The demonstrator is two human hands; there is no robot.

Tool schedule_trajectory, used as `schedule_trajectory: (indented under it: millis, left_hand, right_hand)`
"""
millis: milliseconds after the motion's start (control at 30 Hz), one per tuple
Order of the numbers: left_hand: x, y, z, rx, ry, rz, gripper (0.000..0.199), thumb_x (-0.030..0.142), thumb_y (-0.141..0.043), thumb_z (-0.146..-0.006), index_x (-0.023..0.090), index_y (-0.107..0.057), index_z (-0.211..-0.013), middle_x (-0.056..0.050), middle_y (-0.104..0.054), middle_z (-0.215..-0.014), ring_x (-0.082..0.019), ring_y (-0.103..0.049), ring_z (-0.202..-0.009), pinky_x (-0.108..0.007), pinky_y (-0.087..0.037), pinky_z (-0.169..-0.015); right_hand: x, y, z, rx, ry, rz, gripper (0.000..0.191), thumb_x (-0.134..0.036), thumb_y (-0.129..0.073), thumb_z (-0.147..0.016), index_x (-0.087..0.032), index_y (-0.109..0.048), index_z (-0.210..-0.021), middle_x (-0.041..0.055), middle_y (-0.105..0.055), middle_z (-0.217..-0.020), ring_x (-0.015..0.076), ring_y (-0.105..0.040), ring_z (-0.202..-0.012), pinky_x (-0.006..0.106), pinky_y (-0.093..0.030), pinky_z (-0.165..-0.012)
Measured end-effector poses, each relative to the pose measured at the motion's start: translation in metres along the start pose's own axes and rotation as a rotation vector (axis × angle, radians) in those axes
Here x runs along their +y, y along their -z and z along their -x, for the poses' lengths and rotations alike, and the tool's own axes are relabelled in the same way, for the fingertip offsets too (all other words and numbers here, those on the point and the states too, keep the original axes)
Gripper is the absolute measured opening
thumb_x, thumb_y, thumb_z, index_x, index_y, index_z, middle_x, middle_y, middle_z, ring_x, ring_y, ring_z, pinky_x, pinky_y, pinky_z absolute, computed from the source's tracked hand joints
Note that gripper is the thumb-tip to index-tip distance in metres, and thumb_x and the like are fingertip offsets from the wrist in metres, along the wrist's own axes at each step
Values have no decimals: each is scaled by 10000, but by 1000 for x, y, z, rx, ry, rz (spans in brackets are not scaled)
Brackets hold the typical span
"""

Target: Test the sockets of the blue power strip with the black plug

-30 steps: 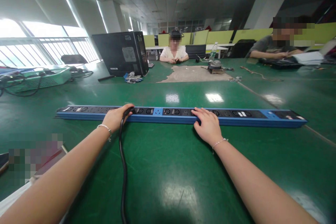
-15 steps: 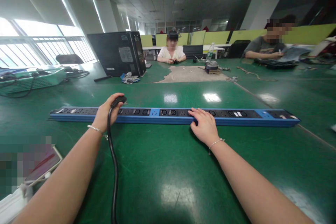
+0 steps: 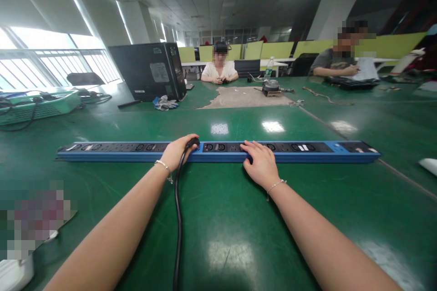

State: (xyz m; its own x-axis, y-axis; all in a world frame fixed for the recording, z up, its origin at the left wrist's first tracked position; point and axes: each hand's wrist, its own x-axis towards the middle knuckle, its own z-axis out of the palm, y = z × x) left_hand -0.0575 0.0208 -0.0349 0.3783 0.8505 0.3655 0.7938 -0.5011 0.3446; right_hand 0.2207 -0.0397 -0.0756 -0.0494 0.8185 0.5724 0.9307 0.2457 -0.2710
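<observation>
A long blue power strip (image 3: 307,153) with black sockets lies across the green table (image 3: 221,236). My left hand (image 3: 177,152) grips a black plug (image 3: 193,142) at the strip's middle, over the sockets. Its black cable (image 3: 177,218) runs down toward me. My right hand (image 3: 261,163) rests flat on the strip just right of the plug, fingers spread over its top and front edge.
A black computer case (image 3: 150,70) stands at the back left, with gloves (image 3: 164,103) beside it. A green device (image 3: 37,105) with cables sits far left. Two seated people work at the far side. A brown mat (image 3: 244,97), a small device and a bottle lie beyond.
My left hand lifted the plug off the strip's left part and carried it right to the strip's middle. My right hand stayed pressed on the strip.
</observation>
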Motion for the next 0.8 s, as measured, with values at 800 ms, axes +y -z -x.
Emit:
schedule_trajectory:
  millis: [800]
  left_hand:
    - [26, 3, 7, -41, -7, -307, 329, 415, -375, -884, 318, -502, -1171, -28, -658, -1138, -228, -605, -1022, -485, -317, -970]
  right_hand:
    - [-1, 1, 0, -7, 0, 11, 436, -144, -472, -727, -252, -602, -1129, 0, -575, -1250, 211, -452, -1199, 442, -300, -1023]
